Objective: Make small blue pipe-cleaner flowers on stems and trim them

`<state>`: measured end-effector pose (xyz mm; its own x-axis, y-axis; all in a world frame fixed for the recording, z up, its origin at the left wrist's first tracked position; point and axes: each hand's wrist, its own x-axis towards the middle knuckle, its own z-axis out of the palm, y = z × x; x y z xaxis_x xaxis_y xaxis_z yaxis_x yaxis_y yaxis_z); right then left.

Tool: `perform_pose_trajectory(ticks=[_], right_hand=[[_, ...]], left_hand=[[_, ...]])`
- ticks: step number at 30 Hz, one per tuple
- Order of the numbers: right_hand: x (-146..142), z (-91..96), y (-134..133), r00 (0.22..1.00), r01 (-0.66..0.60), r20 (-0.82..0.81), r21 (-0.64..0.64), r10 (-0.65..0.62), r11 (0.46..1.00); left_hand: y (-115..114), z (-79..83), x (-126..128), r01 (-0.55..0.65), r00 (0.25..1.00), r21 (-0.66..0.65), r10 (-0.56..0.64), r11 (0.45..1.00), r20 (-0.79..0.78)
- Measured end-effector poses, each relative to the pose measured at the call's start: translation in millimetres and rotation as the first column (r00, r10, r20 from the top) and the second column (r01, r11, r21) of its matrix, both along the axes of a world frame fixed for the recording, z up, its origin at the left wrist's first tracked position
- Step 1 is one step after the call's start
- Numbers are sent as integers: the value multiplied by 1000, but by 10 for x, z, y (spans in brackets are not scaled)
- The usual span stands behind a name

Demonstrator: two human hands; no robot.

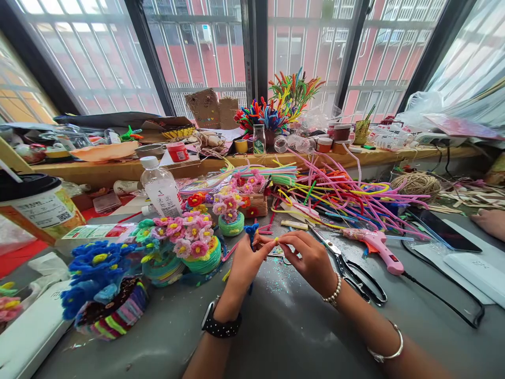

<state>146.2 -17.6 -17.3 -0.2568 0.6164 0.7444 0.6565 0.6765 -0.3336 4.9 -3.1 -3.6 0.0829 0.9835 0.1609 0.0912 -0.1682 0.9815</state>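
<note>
Near the middle of the table my left hand [245, 261] is closed around a blue pipe cleaner piece [251, 230], whose fuzzy top sticks up above the fingers. Its thumb and a finger meet my right hand [313, 260] at a small yellow fuzzy piece [276, 240]. My right thumb and index finger pinch at that yellow piece; its full shape is hidden by the fingertips. Glitter [282, 279] is scattered on the grey table below. Left of my hands stand pipe cleaner flower pots, one with pink flowers [193, 234] and one with blue flowers [100, 263].
Black-handled scissors [361, 276] and a pink glue gun [376, 247] with its cable lie to the right. Behind is a heap of loose pipe cleaners [347, 192]. A plastic bottle [160, 189] and drink cup [35, 205] stand left. Another person's hand [489, 222] rests near a phone [447, 230].
</note>
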Motion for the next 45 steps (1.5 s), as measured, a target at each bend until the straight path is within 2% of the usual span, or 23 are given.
perform_pose_trajectory(ticks=[6, 13, 22, 31, 37, 41, 45], right_hand=[[61, 24, 41, 992, 123, -32, -47, -124, 991], [42, 64, 19, 1000, 22, -15, -197, -25, 980], [25, 36, 9, 999, 31, 37, -255, -23, 966], [9, 42, 5, 997, 3, -75, -280, -25, 960], [-18, 17, 10, 975, -104, -218, -337, 30, 936], [2, 32, 15, 970, -68, -243, -352, -21, 934], [29, 66, 26, 986, -13, -159, -349, -46, 937]], left_hand=[[-2, 14, 4, -30, 999, 20, 30, 999, -13], [-9, 11, 1, -14, 998, 18, 15, 1000, -67], [-17, 7, 13, -26, 995, 16, 27, 1000, -98], [-21, 10, 9, 8, 994, 12, -6, 1000, -111], [-35, 11, 6, 44, 992, -5, -44, 999, -116], [-33, 10, 13, 56, 990, -33, -60, 998, -126], [-21, -2, 13, -44, 994, 33, 47, 999, -95]])
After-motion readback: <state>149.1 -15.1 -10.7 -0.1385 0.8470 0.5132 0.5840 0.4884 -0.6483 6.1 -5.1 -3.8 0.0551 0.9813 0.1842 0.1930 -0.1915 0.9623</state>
